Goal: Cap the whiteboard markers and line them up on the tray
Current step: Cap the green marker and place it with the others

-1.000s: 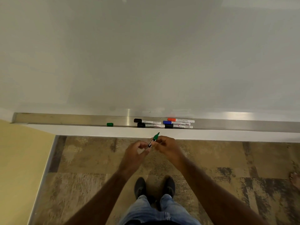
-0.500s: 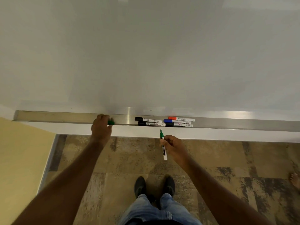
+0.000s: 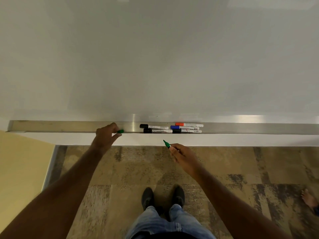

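Observation:
My left hand (image 3: pixel 106 137) pinches a small green cap (image 3: pixel 120 131) at the front lip of the metal tray (image 3: pixel 60 126) under the whiteboard. Below the tray, my right hand (image 3: pixel 183 155) grips an uncapped green marker (image 3: pixel 166 144), its green tip pointing up and left. Most of its barrel is hidden in my fist. Several capped markers lie together on the tray: two black ones (image 3: pixel 155 128), a blue one (image 3: pixel 184 127), a red one (image 3: pixel 189 125) and another black-capped one (image 3: pixel 187 131).
The whiteboard (image 3: pixel 155 57) fills the upper view. A yellow wall (image 3: pixel 20 161) stands at the left. My shoes (image 3: pixel 163 197) rest on patterned carpet. Someone's bare foot (image 3: pixel 309 199) shows at the right edge.
My left hand left the marker, reached up left to the tray and closed on the green cap. My right hand kept the marker and tilted its tip leftward.

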{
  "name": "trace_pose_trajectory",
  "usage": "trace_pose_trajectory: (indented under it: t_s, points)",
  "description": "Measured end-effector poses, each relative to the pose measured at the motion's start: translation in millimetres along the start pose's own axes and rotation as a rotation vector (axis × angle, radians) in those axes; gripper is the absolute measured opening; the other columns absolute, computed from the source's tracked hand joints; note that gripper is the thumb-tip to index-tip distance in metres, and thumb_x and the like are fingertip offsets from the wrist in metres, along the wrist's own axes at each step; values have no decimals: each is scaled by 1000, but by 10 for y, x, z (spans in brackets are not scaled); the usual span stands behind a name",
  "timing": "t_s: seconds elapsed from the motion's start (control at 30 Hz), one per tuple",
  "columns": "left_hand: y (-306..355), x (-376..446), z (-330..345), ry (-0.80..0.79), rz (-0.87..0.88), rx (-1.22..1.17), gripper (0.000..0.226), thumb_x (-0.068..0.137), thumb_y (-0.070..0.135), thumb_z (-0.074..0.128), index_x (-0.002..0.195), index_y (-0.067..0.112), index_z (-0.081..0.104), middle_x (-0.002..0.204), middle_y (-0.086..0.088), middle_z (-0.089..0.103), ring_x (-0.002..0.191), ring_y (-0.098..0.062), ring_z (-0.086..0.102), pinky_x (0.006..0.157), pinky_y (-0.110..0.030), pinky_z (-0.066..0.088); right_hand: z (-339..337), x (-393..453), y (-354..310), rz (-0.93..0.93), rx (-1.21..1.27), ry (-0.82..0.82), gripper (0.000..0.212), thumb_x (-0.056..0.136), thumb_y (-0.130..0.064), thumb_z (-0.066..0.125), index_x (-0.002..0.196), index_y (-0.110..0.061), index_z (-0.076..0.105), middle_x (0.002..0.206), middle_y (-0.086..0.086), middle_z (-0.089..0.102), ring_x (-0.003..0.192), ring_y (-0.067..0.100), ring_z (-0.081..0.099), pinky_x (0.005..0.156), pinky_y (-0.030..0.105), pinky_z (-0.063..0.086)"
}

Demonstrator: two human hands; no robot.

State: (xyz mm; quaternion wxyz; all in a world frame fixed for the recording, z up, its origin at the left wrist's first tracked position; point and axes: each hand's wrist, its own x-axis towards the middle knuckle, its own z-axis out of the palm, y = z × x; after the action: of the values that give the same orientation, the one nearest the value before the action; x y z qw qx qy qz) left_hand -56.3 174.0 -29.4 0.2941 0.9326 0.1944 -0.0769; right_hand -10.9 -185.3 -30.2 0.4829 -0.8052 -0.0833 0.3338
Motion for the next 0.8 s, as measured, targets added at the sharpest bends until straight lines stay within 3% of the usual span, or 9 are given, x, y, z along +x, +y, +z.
trace_pose_trajectory:
  t_s: [0.07,0.13,0.23,0.4,0.6,0.8]
  points:
    - [163,-88,37,-53,33,-117,13,94,17,79,97,19,67,98,6,75,93,-10,70,84,-32,53,27,9,-24,-9,-23,-9,19,106,-30,53,115,-22,68,84,-5,66,73,9,60,65,20,48]
    - [338,-201,126,-101,99,-139,19,92,18,81,95,29,65,97,14,72,94,6,64,78,-18,46,51,17,-56,-5,-31,-14,21,105,-29,57,121,-20,66,96,-5,68,84,12,65,69,17,50]
    - [577,-390,287,-143,170,-134,24,91,20,82,97,36,65,95,25,65,95,14,61,77,-8,38,86,15,-113,-21,-50,-20,16,103,-28,61,118,-23,65,103,-4,70,90,14,68,69,14,53]
    - [789,-588,493,-144,172,-151,14,93,27,79,102,33,71,93,33,58,91,14,54,79,-10,35,140,-1,-166,-16,-63,-51,15,102,-31,61,116,-25,66,104,-6,71,89,13,67,66,13,53]
    - [834,-664,555,-101,131,-206,16,97,25,76,112,23,73,102,22,61,96,13,51,81,-8,36,118,-9,-152,1,-71,-23,6,100,-32,65,105,-36,66,99,-11,71,86,12,68,63,10,53]
    - [852,-729,573,-135,154,-227,20,96,23,76,116,26,75,103,31,57,99,12,51,82,-9,37,123,-33,-98,-19,-124,-29,9,98,-36,68,104,-42,67,96,-17,72,82,7,69,62,10,53]
